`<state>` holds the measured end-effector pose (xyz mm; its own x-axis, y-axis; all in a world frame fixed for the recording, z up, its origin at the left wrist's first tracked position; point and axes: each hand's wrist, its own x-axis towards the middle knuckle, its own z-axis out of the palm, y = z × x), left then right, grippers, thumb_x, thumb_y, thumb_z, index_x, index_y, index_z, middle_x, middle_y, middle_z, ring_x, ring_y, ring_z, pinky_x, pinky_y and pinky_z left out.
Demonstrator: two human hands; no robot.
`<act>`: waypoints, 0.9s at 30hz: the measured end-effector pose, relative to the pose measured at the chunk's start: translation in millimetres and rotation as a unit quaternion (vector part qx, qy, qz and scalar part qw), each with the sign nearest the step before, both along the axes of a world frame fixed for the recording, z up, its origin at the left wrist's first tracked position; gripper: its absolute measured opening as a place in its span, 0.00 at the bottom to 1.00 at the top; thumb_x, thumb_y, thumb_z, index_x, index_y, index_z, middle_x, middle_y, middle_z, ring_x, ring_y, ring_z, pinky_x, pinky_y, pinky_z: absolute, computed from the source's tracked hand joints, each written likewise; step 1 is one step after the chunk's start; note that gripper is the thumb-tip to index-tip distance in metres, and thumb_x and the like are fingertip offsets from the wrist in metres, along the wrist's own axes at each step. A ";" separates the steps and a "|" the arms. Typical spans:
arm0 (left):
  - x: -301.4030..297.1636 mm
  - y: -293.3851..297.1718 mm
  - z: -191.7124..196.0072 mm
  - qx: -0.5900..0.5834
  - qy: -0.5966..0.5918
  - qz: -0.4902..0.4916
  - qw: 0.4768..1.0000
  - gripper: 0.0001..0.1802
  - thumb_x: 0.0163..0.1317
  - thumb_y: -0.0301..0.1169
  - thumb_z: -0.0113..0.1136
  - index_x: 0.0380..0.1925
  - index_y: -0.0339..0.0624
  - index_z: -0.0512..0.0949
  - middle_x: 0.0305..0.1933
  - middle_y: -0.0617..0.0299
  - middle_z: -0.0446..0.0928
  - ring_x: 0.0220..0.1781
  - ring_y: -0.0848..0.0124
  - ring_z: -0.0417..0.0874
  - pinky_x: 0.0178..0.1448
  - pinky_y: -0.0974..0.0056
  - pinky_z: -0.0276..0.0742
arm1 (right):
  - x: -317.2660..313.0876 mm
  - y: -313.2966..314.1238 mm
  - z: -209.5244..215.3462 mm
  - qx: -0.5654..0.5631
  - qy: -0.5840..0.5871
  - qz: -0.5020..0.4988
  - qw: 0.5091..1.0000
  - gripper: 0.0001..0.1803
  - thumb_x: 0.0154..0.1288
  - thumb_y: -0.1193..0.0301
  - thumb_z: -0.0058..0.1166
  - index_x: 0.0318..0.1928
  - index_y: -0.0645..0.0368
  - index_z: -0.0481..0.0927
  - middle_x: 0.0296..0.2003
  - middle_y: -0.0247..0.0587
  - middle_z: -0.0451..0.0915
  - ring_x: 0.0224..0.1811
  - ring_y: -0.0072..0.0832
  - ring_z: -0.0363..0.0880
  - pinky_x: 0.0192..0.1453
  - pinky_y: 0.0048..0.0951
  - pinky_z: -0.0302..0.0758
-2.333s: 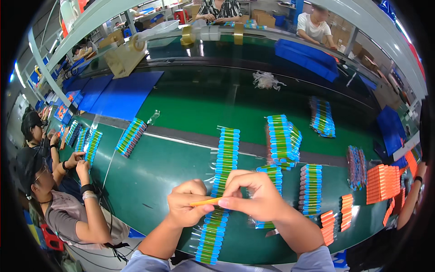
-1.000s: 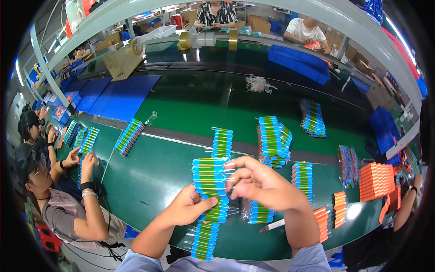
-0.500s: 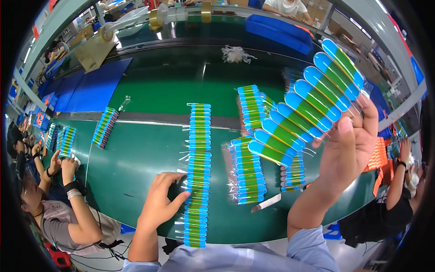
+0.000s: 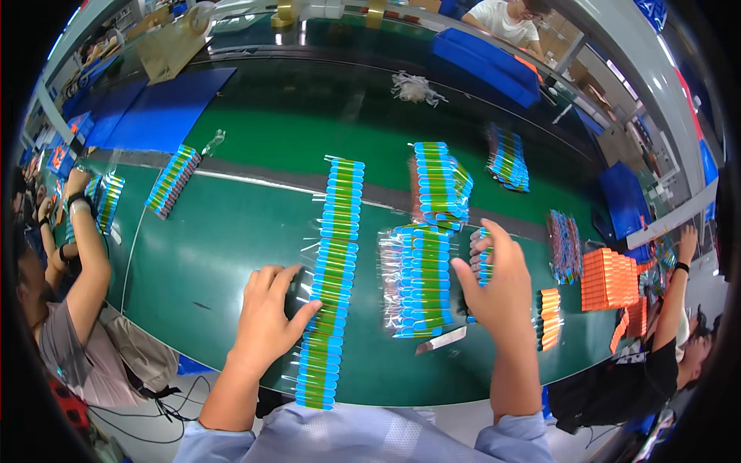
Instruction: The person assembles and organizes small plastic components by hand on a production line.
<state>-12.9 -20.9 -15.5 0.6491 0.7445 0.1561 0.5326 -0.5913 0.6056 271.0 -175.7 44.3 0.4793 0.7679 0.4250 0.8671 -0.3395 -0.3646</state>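
Between left grip [image 4: 270,316] and right grip [image 4: 502,287], both spread, blue packs [image 4: 428,282], orange stack [image 4: 607,279] rightward.

Hands [image 4: 266,320] apart, forearms [image 4: 515,370] forward, fingers [image 4: 500,241] bent

The worn garment [image 4: 340,438] is of pale blue colour and is seen at the lower edge of the frame. Its front has a fine texture with lighter patches, a little like mesh. The left sleeve [image 4: 212,445], at lower left, and the right sleeve [image 4: 515,441], at lower right, have the same colour and soft folds. The left forearm [image 4: 235,388], right forearm [image 4: 515,378], left hand [image 4: 266,316] and right hand [image 4: 498,285] are bare.
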 end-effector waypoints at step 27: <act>-31.9 -38.5 -2.9 -0.127 -0.145 -0.063 0.979 0.36 0.55 0.20 0.75 0.65 0.41 0.75 0.41 0.53 0.86 0.33 0.72 0.87 0.32 0.70 0.82 | -79.3 -96.5 -35.7 -0.117 0.075 0.162 0.977 0.12 0.56 0.70 0.70 0.41 0.51 0.85 0.38 0.34 0.85 0.41 0.36 0.84 0.38 0.37 0.78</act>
